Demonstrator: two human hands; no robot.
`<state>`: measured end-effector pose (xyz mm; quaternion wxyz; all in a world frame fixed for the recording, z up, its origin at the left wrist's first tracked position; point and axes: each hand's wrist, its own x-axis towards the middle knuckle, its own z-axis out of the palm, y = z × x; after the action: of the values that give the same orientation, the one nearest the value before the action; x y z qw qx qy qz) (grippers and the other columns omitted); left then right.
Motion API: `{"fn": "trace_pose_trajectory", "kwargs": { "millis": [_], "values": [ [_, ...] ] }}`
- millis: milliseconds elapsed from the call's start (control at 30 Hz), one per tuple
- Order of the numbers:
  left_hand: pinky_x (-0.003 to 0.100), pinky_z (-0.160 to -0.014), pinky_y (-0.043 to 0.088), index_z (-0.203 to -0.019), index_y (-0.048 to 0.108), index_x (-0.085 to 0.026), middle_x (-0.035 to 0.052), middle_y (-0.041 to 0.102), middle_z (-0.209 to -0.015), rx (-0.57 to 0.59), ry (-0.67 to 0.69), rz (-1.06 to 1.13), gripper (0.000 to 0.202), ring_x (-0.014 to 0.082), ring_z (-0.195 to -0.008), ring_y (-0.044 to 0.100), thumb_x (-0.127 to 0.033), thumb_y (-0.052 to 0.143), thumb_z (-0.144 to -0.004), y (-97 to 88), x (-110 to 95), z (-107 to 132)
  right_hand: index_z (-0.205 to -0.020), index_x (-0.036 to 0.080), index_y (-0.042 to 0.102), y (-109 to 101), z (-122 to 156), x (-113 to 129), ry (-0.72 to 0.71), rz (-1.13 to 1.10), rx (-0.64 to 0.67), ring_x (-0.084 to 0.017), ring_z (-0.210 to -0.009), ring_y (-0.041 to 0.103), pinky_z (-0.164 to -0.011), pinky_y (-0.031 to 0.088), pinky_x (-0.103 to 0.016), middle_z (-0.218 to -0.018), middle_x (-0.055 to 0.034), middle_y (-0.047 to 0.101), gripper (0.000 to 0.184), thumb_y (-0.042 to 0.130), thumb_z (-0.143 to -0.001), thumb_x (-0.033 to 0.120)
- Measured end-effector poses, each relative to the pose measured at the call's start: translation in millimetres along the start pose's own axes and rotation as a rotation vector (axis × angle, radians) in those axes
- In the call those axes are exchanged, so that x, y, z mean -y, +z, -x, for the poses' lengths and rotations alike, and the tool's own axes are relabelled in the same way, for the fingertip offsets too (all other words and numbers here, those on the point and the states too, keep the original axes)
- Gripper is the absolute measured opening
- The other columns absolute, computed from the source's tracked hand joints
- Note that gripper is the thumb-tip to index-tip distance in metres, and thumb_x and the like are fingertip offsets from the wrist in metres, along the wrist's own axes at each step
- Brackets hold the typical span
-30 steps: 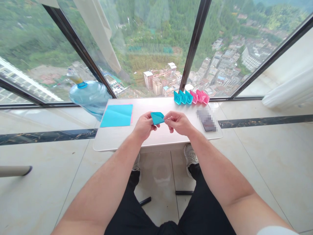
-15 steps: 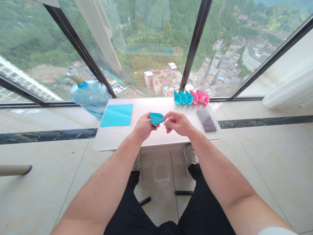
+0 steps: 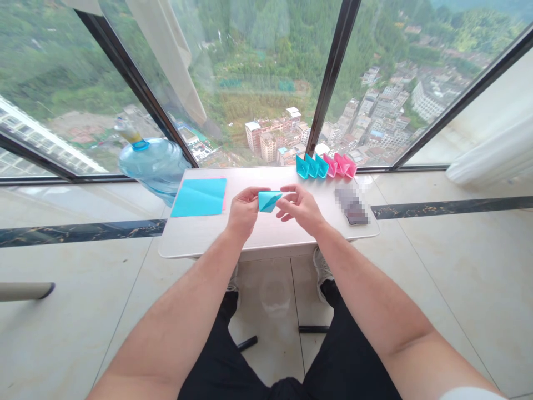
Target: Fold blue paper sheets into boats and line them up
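Note:
Above the middle of the table, a folded piece of blue paper (image 3: 268, 201) is pinched at its left edge by my left hand (image 3: 245, 208). It now looks roughly four-sided, with a lighter flap slanting to a point at the right. My right hand (image 3: 302, 208) is beside that point with its fingers apart; whether a fingertip touches the paper is hard to tell. Flat blue sheets (image 3: 199, 197) lie at the table's left, with a pink edge showing underneath. Along the back edge stands a row of folded paper shapes, blue ones (image 3: 311, 166) and pink ones (image 3: 340, 165).
The small white table (image 3: 208, 239) stands against tall windows. A phone (image 3: 353, 205), partly blurred out, lies at its right side. A large clear-blue water bottle (image 3: 152, 164) leans at the table's back left. My legs and shoes are below the front edge.
The folded blue paper has turned in my left hand, from a pointed triangle to a squarer face. My right hand's fingers have spread and come away a little from its tip.

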<state>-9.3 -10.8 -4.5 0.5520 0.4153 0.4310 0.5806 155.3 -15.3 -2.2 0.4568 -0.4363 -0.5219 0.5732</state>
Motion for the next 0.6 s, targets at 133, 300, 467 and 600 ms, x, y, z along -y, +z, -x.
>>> {"fn": "trace_pose_trajectory", "kwargs": {
  "millis": [133, 300, 467, 600],
  "values": [
    [0.030, -0.070, 0.052, -0.085, 0.079, -0.018, 0.0045, 0.074, -0.080, -0.044, 0.074, -0.100, 0.025, 0.0197, -0.079, 0.067, -0.031, 0.081, -0.063, 0.8, 2, 1, -0.106, 0.020, 0.061, 9, -2, -9, -0.017, 0.069, 0.042, -0.017, -0.074, 0.069, -0.051, 0.056, -0.024, -0.095, -0.0030, 0.070, 0.054, 0.085, -0.064, 0.045],
    [0.033, -0.079, 0.054, -0.097, 0.080, -0.017, 0.0065, 0.077, -0.090, 0.044, -0.005, -0.038, 0.032, 0.0218, -0.087, 0.069, -0.031, 0.075, -0.069, -1.2, 1, 5, -0.096, 0.019, 0.066, 5, -4, -16, -0.111, 0.248, -0.068, -0.013, -0.067, 0.061, -0.056, 0.051, -0.025, -0.078, 0.0007, 0.067, 0.045, 0.083, -0.066, 0.049],
    [0.032, -0.079, 0.053, -0.094, 0.077, -0.014, 0.0066, 0.076, -0.087, 0.147, 0.004, -0.095, 0.033, 0.0208, -0.083, 0.068, -0.032, 0.082, -0.066, -0.1, -3, 7, -0.079, 0.020, 0.062, 4, -2, -14, -0.173, 0.332, -0.142, -0.012, -0.063, 0.052, -0.056, 0.044, -0.025, -0.067, 0.0037, 0.060, 0.040, 0.084, -0.065, 0.051],
    [0.030, -0.070, 0.050, -0.086, 0.074, -0.014, 0.0045, 0.071, -0.076, 0.158, -0.025, -0.131, 0.032, 0.0181, -0.073, 0.065, -0.036, 0.084, -0.065, -1.6, -1, 6, -0.075, 0.020, 0.060, 6, -1, -15, -0.187, 0.351, -0.153, -0.012, -0.063, 0.051, -0.058, 0.043, -0.025, -0.066, 0.0043, 0.059, 0.039, 0.083, -0.065, 0.050]
  ]
}}
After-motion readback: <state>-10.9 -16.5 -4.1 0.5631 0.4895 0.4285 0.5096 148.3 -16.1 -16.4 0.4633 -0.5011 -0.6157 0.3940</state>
